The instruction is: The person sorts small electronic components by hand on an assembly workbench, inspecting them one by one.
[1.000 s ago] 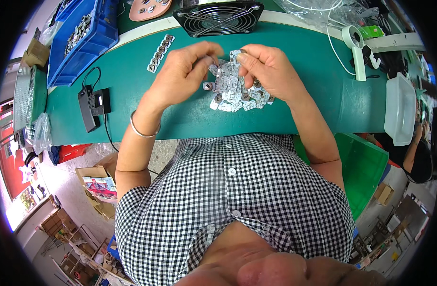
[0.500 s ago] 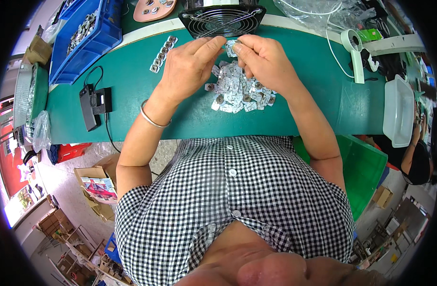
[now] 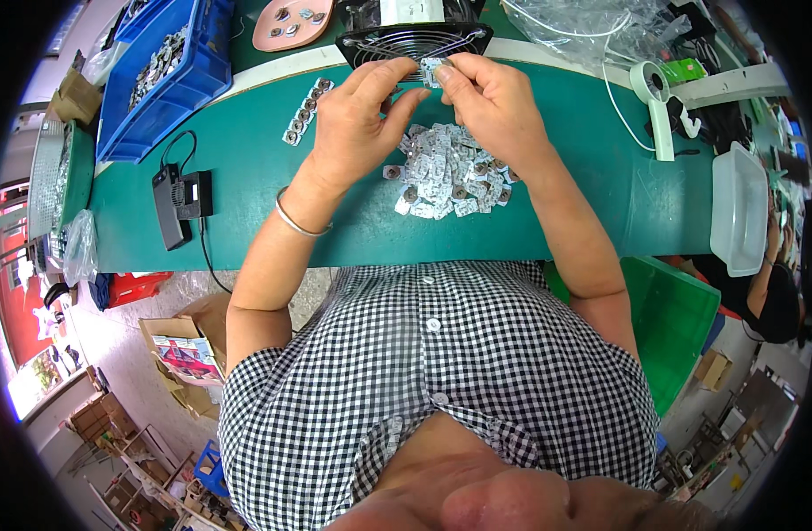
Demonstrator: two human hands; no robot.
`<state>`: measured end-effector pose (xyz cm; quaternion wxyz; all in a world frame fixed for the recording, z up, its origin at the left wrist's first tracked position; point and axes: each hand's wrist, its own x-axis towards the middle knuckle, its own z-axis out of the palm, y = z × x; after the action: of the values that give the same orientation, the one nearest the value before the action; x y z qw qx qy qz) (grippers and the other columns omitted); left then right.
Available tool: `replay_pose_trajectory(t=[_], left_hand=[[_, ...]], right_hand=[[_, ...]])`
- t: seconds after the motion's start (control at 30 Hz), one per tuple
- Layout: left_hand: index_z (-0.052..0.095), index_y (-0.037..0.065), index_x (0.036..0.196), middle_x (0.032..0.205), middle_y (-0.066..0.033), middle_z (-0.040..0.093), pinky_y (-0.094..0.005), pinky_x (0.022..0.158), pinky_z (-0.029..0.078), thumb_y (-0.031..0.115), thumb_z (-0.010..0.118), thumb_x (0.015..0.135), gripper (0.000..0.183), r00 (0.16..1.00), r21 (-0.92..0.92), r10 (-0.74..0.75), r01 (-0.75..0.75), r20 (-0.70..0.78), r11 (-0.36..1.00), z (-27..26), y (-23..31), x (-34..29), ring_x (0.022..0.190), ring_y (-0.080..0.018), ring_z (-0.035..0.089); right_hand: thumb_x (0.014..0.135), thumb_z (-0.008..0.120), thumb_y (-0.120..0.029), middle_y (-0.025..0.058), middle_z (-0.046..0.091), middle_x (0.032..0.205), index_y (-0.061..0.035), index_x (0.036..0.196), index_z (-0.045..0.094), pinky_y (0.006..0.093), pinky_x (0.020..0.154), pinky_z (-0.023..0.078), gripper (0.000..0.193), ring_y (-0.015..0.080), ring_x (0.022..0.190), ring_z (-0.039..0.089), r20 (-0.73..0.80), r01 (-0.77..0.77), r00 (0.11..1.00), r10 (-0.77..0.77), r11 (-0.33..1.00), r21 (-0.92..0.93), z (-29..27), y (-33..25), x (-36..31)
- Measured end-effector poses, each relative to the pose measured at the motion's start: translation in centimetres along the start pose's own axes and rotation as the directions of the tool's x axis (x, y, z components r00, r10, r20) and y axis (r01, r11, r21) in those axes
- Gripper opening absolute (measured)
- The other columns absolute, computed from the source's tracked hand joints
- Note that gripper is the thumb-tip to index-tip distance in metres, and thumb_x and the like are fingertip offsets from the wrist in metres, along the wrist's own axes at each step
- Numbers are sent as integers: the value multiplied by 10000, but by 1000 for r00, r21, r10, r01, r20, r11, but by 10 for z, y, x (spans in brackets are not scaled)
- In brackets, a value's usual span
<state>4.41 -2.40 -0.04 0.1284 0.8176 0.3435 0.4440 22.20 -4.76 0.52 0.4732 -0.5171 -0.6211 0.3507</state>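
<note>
Both hands meet above a green work table [image 3: 246, 168]. My left hand [image 3: 357, 119] and my right hand [image 3: 490, 102] pinch one small silver metal part [image 3: 432, 69] between their fingertips, just in front of a black fan [image 3: 415, 35]. Under my hands lies a pile of several similar small silver parts [image 3: 450, 173]. A silver bangle circles my left wrist. A short row of the same parts [image 3: 304, 111] lies to the left of my left hand.
A blue bin of metal pieces [image 3: 162, 75] stands at the back left, a pink dish [image 3: 291, 22] beside the fan. A black adapter with cable [image 3: 180, 203] lies left. A tape dispenser [image 3: 654, 106] and clear plastic box [image 3: 738, 208] stand right. Another person sits at far right.
Both hands have lifted from the pile and moved away from me toward the fan, bringing one small part up between the fingertips.
</note>
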Motion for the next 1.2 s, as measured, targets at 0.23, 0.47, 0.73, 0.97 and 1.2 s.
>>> replay_pose_trajectory(t=[0.23, 0.47, 0.73, 0.97, 1.2], left_hand=[[667, 16, 974, 890, -95, 696, -255, 580, 541, 16, 772, 772, 227, 999, 28, 48, -47, -4, 998, 5, 3, -1, 689, -153, 658], [679, 0, 1013, 897, -120, 699, -287, 649, 538, 69, 719, 821, 208, 934, -162, -242, 290, 264, 943, 0, 23, -5, 721, -190, 669], [651, 4, 1115, 975, -154, 685, -317, 717, 533, 28, 730, 765, 360, 853, -105, -70, 145, 517, 984, 13, 15, -13, 820, -267, 672], [553, 24, 1296, 1105, -171, 664, -341, 764, 543, -21, 707, 703, 614, 790, -181, -76, 231, 608, 956, 6, 31, 1, 902, -290, 667], [534, 0, 1319, 1085, -184, 675, -341, 783, 542, -27, 703, 685, 656, 703, -192, -102, 327, 704, 925, 3, 30, -2, 888, -262, 672]], right_hand=[[940, 587, -220, 54, 561, 574, 14, 764, 596, 292, 475, 402, 293, 90, 491, 484, -10, -97, 995, 99, 987, 130, 2, 0, -5], [925, 596, -194, 76, 576, 590, 13, 720, 576, 310, 479, 392, 292, 113, 490, 479, 44, -197, 980, 194, 979, 58, -11, 9, -28], [913, 597, -144, 124, 561, 643, 33, 795, 595, 350, 521, 405, 213, 205, 534, 509, -92, -54, 995, 45, 993, -100, -23, 36, -67], [906, 598, -124, 118, 583, 655, 12, 787, 626, 353, 516, 413, 183, 205, 539, 522, 47, 131, 990, -131, 991, -6, -8, 17, -62], [892, 608, -143, 116, 575, 620, 24, 738, 598, 362, 512, 410, 227, 195, 522, 518, 305, -73, 949, 78, 997, -27, -10, 12, -60]])
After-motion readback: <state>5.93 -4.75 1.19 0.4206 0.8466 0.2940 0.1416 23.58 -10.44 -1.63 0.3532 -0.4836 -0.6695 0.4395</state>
